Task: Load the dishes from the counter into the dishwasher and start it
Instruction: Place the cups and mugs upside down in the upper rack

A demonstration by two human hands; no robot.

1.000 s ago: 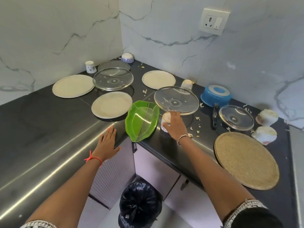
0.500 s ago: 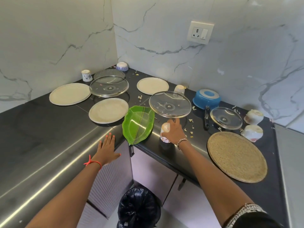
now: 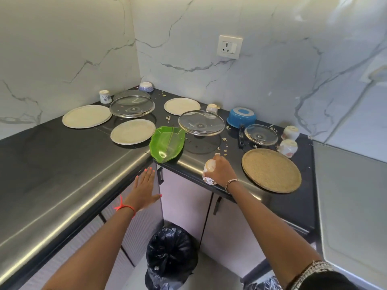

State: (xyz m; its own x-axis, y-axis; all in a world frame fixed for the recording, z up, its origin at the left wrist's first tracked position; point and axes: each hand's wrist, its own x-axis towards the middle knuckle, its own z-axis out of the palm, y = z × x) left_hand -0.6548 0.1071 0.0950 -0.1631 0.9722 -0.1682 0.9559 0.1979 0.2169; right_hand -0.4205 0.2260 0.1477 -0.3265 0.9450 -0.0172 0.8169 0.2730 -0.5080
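Red wrist thread (image 3: 124,207); beaded bracelet (image 3: 231,182); coral nails (image 3: 150,169).

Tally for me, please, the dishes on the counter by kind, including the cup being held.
Cream plates: 3
Glass lids: 4
Cups: 5, one in the right hand
Patterned bowl: 1
Blue pan: 1
Green leaf tray: 1
Woven round tray: 1
Total: 16

My black counter (image 3: 52,164) wraps the corner, crowded with dishes.
A large cream plate (image 3: 87,116) lies by the left wall, a second plate (image 3: 133,131) nearer the front edge, and a third plate (image 3: 182,106) by the back edge. A glass lid (image 3: 132,106) sits between the first two. The green leaf tray (image 3: 167,144) overhangs the inner corner. A wider lid (image 3: 201,123), upturned blue pan (image 3: 241,117), small lid (image 3: 261,134) and woven mat (image 3: 271,170) fill the right end, among crumbs (image 3: 225,141).
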